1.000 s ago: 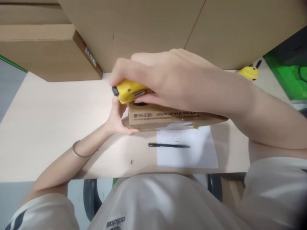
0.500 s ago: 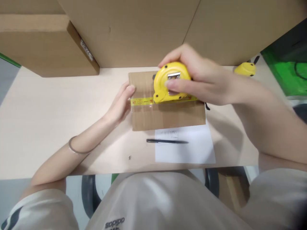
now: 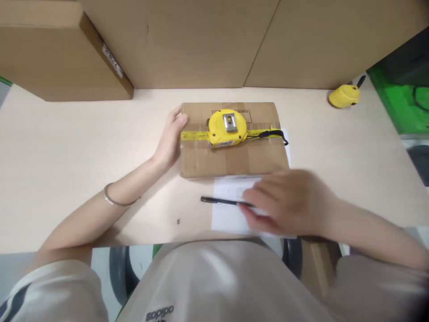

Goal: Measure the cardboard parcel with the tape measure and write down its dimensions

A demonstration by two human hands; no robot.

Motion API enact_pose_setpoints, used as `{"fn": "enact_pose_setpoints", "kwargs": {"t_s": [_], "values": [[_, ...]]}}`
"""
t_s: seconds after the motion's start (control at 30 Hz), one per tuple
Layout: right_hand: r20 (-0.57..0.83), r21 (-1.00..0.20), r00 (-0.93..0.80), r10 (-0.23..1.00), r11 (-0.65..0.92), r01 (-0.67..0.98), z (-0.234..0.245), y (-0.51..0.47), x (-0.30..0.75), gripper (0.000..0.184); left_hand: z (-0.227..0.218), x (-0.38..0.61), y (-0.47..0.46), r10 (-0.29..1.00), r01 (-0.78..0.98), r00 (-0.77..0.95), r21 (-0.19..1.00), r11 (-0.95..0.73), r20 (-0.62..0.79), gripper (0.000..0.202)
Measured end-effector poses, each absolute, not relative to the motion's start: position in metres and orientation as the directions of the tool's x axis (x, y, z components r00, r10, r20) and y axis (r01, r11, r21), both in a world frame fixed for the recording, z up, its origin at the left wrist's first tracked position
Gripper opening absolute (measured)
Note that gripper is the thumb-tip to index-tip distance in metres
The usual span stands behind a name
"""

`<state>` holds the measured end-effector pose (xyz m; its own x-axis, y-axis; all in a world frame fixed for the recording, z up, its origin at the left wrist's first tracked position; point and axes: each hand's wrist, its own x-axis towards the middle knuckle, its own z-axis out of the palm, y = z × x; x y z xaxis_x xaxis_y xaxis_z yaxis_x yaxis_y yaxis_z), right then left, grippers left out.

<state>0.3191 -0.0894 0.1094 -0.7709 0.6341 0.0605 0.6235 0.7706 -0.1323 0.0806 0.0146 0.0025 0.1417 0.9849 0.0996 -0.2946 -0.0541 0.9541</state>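
Observation:
A small cardboard box point(image 3: 201, 158) lies on the table with my left hand point(image 3: 169, 138) gripping its left side, thumb on the top edge. Resting on the box is a yellow tape measure point(image 3: 221, 127), its metal clip facing up. Its yellow blade runs across the box top, and a black wrist strap point(image 3: 276, 134) trails to the right. Below the box, my right hand point(image 3: 284, 201) is blurred by motion. Thumb and fingers close around the right end of a black pen point(image 3: 214, 200), which lies over a sheet of paper point(image 3: 223, 221) with some drawn marks.
A second yellow tape measure point(image 3: 344, 96) stands at the back right of the table point(image 3: 83, 134). Large cardboard boxes point(image 3: 187, 44) form a wall along the back. Another brown box point(image 3: 67, 58) stands at the far left.
My right hand has let go of the tape measure, now lying clip-up on the box, and has come down to the pen. My left hand stays at the box's left side.

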Motion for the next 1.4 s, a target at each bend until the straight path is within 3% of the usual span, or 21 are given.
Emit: {"fn": "enact_pose_setpoints", "kwargs": {"t_s": [0.1,0.17,0.27,0.33,0.47,0.53,0.73,1.0,1.4], "values": [[-0.075,0.009,-0.737,0.672,0.739,0.674,0.076,-0.119,0.321,0.015,0.006,0.085,0.009,0.976,-0.382,0.19,0.924,-0.025,0.105,0.051],[-0.203,0.006,-0.659,0.724,0.674,0.739,0.058,-0.123,0.324,0.011,0.008,0.087,0.005,0.973,-0.408,0.217,0.913,0.022,0.073,0.051],[-0.261,-0.05,-0.649,0.715,0.661,0.749,0.048,-0.118,0.332,0.011,0.01,0.089,-0.001,0.977,-0.404,0.211,0.911,0.084,0.003,0.051],[-0.275,-0.2,-0.663,0.696,0.633,0.748,0.05,-0.116,0.341,0.009,0.013,0.09,-0.003,0.975,-0.415,0.214,0.899,0.139,-0.052,0.05],[-0.227,-0.742,-0.616,0.755,0.276,0.611,0.046,-0.123,0.355,0.011,0.017,0.094,-0.006,0.975,-0.475,0.194,0.859,0.188,-0.106,0.049],[-0.207,-0.837,-0.591,0.779,0.171,0.519,0.035,-0.128,0.355,0.015,0.018,0.095,-0.006,0.975,-0.489,0.189,0.85,0.195,-0.115,0.048],[-0.213,-0.877,-0.523,0.825,0.075,0.475,0.003,-0.126,0.339,0.02,0.016,0.094,-0.006,0.98,-0.488,0.177,0.856,0.17,-0.094,0.037],[-0.07,-0.885,-0.532,0.844,0.194,0.423,-0.001,-0.114,0.33,0.016,0.012,0.095,-0.004,0.979,-0.499,0.178,0.848,0.176,-0.098,0.04],[-0.038,-0.858,-0.526,0.849,0.242,0.452,0.0,-0.115,0.328,0.019,0.014,0.095,-0.005,0.984,-0.483,0.154,0.862,0.154,-0.09,0.045]]}}
